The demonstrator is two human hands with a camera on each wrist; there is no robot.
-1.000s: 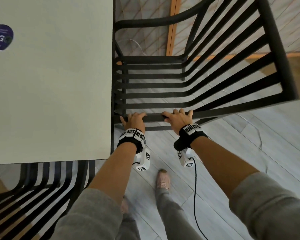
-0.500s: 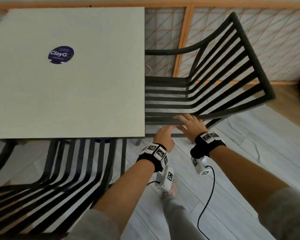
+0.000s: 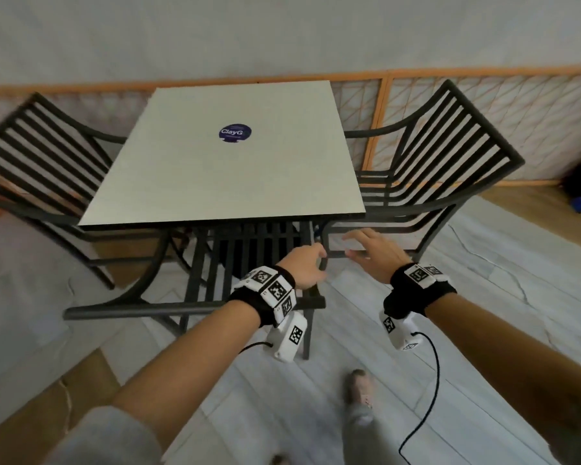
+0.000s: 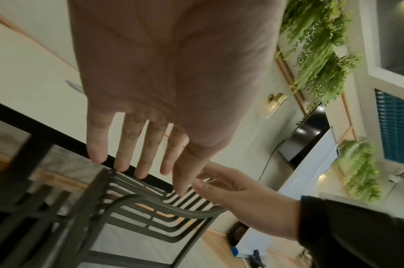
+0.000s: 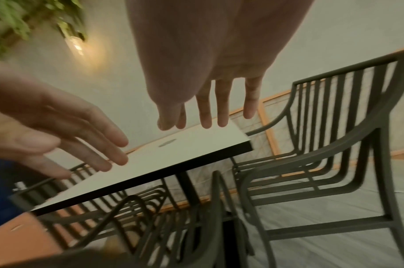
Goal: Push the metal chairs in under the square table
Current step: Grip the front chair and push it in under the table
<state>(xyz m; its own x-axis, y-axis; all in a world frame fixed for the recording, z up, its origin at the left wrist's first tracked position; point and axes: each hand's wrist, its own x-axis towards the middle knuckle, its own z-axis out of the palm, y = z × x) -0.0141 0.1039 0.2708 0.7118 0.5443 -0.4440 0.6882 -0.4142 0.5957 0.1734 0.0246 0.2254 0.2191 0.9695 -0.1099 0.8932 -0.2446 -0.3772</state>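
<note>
both the left hand (image 3: 304, 268) and right hand (image 3: 373, 253) hover released, grasping nothing. three black slatted metal chairs sit tucked around the square white-topped table (image 3: 228, 156); the near chair (image 3: 249, 256) could scrape its edge if shoved askew.

Your table top (image 3: 228, 169) reads as a matt, smooth, pale laminate with a faint grain, edged in a thin black band; a glossy dark blue sticker (image 3: 235, 132) sits on it. The three chairs you see, near (image 3: 249, 250), left (image 3: 44, 162) and right (image 3: 443, 156), are dark painted metal slats and bars, satin, smooth. The floor (image 3: 483, 297) under you looks like pale grey planks, matt. Low wall panels (image 3: 517, 122) show orange wood frames around a paper-like sheet. Your wrist bands (image 3: 265, 290) are black cloth carrying white hard plastic blocks. Your sleeves (image 3: 108, 437) are grey soft cloth.
</note>
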